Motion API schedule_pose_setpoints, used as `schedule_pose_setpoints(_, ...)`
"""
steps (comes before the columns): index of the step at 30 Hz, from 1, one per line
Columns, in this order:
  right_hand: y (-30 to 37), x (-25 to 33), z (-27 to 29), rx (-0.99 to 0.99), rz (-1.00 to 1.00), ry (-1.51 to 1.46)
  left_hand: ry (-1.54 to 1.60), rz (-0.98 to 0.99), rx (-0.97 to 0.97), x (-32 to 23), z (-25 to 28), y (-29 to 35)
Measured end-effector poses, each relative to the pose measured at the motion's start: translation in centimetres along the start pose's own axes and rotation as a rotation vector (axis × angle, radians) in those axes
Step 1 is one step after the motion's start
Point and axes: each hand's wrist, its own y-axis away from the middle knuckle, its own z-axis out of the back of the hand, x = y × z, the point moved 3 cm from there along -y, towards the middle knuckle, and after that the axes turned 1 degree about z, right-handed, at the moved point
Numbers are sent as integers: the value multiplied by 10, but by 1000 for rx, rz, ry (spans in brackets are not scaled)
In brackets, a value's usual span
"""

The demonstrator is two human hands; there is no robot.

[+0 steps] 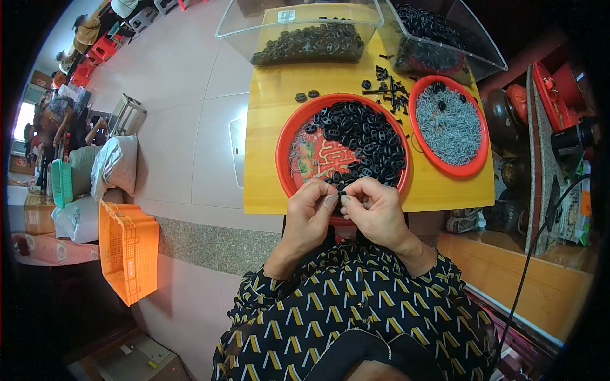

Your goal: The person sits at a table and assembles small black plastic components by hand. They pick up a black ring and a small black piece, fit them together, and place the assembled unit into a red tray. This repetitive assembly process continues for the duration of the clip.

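My left hand (310,213) and my right hand (378,214) meet over the near rim of a round red tray (284,166), thumbs and forefingers pinched. A small black piece (341,193) shows between the fingertips; the fingers hide most of it. In the tray lies a heap of black oval pieces with holes (375,136), mostly to the right and far side. Some small silvery metal pieces (298,149) lie at its left, and the patterned bottom shows in the middle.
A smaller red tray (414,127) holds many small silvery metal pieces (450,130). Black elongated parts (395,95) lie between the trays and two clear bins (305,44) of black parts. The yellow table (264,184) ends near my body. An orange crate (130,254) stands left.
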Motion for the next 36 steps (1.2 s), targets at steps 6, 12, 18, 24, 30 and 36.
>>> schedule_pose_setpoints(6,-3,5,1,64,-159,-175,74,91,36,9,-1,-1)
schedule_pose_setpoints(12,-4,5,4,73,-276,-318,509,209,55,12,-5,0)
schedule_pose_setpoints(18,-4,5,4,65,-271,-311,501,200,29,6,-5,2)
schedule_pose_setpoints(24,-1,6,4,69,-214,-292,246,103,27,8,-4,4)
schedule_pose_setpoints(30,1,4,6,76,-196,-255,104,14,43,2,-6,0)
schedule_pose_setpoints(36,3,4,4,41,-156,-277,139,38,21,5,-10,2)
